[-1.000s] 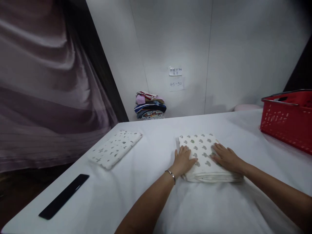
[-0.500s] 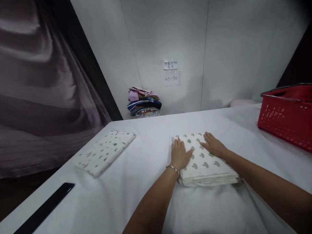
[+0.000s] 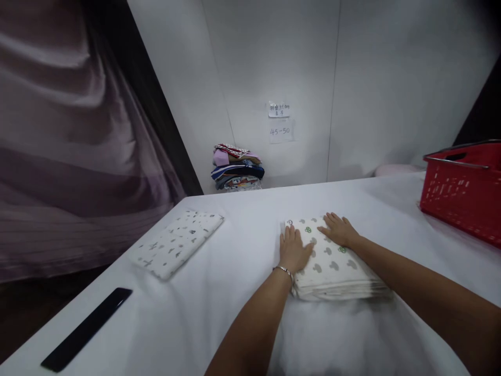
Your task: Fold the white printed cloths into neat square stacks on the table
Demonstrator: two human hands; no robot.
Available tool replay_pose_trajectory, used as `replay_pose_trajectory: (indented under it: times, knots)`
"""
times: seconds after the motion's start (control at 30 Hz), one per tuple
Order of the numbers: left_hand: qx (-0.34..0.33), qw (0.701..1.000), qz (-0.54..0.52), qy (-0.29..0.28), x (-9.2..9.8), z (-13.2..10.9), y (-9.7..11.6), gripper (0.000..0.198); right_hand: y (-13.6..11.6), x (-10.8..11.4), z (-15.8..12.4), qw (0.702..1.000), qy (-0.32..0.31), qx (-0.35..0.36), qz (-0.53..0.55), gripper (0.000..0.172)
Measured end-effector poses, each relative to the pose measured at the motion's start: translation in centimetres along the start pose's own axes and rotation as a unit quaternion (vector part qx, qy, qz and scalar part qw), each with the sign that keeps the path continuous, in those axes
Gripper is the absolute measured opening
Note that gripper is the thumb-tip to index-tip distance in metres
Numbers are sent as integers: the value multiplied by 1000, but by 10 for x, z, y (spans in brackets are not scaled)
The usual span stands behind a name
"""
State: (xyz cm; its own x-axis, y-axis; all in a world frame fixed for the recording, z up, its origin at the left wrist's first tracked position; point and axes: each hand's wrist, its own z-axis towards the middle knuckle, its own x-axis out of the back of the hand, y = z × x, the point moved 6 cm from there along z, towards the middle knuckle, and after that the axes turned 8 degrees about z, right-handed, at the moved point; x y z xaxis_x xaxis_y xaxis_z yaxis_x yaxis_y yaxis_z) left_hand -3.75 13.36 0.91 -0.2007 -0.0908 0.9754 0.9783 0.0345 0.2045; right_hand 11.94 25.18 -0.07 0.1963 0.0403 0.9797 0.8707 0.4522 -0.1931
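Observation:
A thick folded white cloth (image 3: 329, 266) with grey and green mushroom-like prints lies on the white-covered table (image 3: 242, 245). My left hand (image 3: 294, 249) rests flat along its left side, fingers stretched out and pointing away from me; a bracelet circles that wrist. On the upper right part of the cloth lies my right hand (image 3: 340, 230), open with the fingers spread. Several layers show at the cloth's near edge. To the left sits a second folded white cloth (image 3: 178, 243) with small dark prints, apart from both hands.
A red plastic basket (image 3: 462, 190) with a metal handle stands at the right. A long black strip (image 3: 88, 329) lies near the left table edge. Folded clothes (image 3: 238, 169) are piled beyond the far edge, below paper signs (image 3: 281, 130) on the wall. A pinkish curtain (image 3: 70, 156) hangs left.
The view has shifted slightly, so the scene sits a little further right. My right hand has slid slightly left across the cloth; my left hand stays at the left side.

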Motion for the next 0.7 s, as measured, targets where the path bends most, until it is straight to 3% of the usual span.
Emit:
replay_pose_trajectory:
  times: [0.2, 0.33, 0.53, 0.7]
  knots:
    - [3, 999, -36, -6, 2, 2, -1, 73, -5, 14, -13, 999, -13, 3, 35, 63]
    - [-2, 995, -98, 2, 7, 2, -4, 67, 12, 17, -54, 990, -3, -45, 133, 69]
    - [115, 972, -195, 63, 10, -14, -25, 60, 47, 13, -130, 928, 11, -155, 340, 78]
    - [143, 968, -201, 52, 15, -22, -30, 56, 43, 12, -140, 918, 11, -154, 365, 83]
